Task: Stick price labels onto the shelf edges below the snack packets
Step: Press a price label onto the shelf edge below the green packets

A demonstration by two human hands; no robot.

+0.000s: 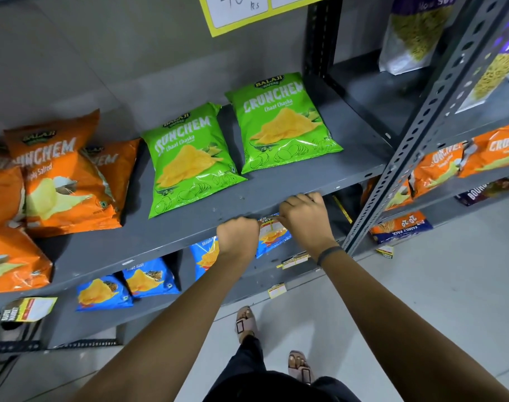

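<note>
Two green Crunchem packets (189, 158) (282, 123) lie flat on the grey shelf. Just below them, both my hands are at the shelf's front edge (160, 242). My left hand (238, 236) is curled into a fist at the edge. My right hand (304, 219) has its fingers bent over the edge. Between the two hands a small price label (267, 220) with partial "SUPER MARKET" print shows against the edge, mostly hidden by my fingers. Each hand seems to pinch one end of it.
Orange Crunchem packets (64, 175) fill the shelf's left side, with a label (27, 309) on the edge below them. Blue packets (148, 278) sit on the lower shelf, whose edges carry labels (295, 260) (277, 291). A perforated upright post (421, 132) stands right of my hands.
</note>
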